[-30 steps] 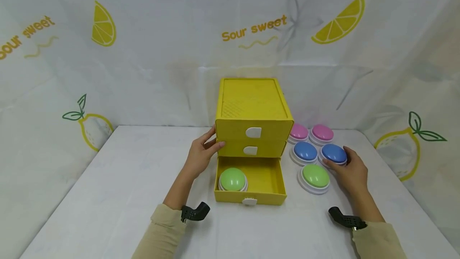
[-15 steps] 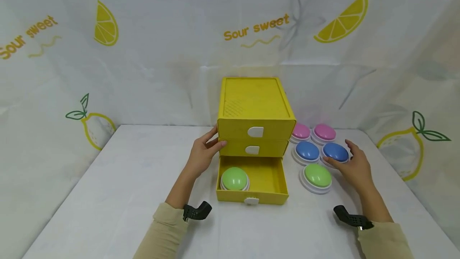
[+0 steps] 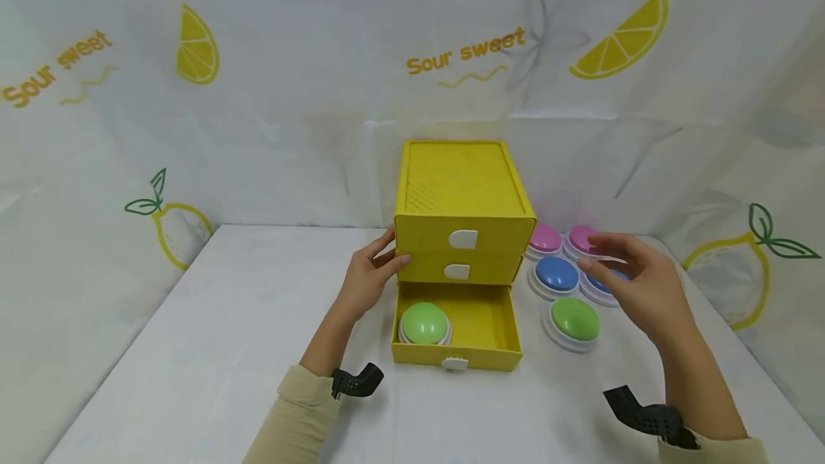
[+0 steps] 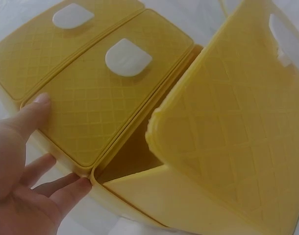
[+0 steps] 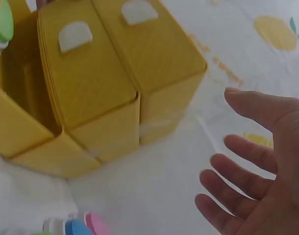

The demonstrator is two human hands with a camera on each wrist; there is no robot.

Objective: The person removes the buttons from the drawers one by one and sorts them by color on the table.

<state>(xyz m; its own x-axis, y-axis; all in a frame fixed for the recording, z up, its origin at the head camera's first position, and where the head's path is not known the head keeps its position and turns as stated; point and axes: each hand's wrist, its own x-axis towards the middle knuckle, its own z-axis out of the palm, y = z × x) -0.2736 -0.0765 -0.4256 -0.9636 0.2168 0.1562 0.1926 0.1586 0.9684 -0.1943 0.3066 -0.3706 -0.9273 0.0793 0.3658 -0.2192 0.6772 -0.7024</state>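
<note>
A yellow drawer unit (image 3: pixel 465 177) stands at the middle back of the table, its bottom drawer (image 3: pixel 486 358) pulled out with a green dome button (image 3: pixel 424 323) at its left. My left hand (image 3: pixel 363 280) holds the unit's left front corner. In the left wrist view its thumb (image 4: pixel 39 105) lies on the middle drawer's front, the other fingers along the side. My right hand (image 3: pixel 644 285) hangs above the right blue dome button (image 3: pixel 599 296), partly hiding it. Spread fingers (image 5: pixel 233 198) in the right wrist view hold nothing.
Right of the unit sit another blue button (image 3: pixel 556 273), a green button (image 3: pixel 576 319) and two pink buttons (image 3: pixel 546 237), all on white bases. A white cloth printed with lemons (image 3: pixel 183 235) hangs behind the table (image 3: pixel 277 263).
My right hand has let go of the right blue button and risen above it, leaving the button on the table. The left hand keeps its hold on the drawer unit.
</note>
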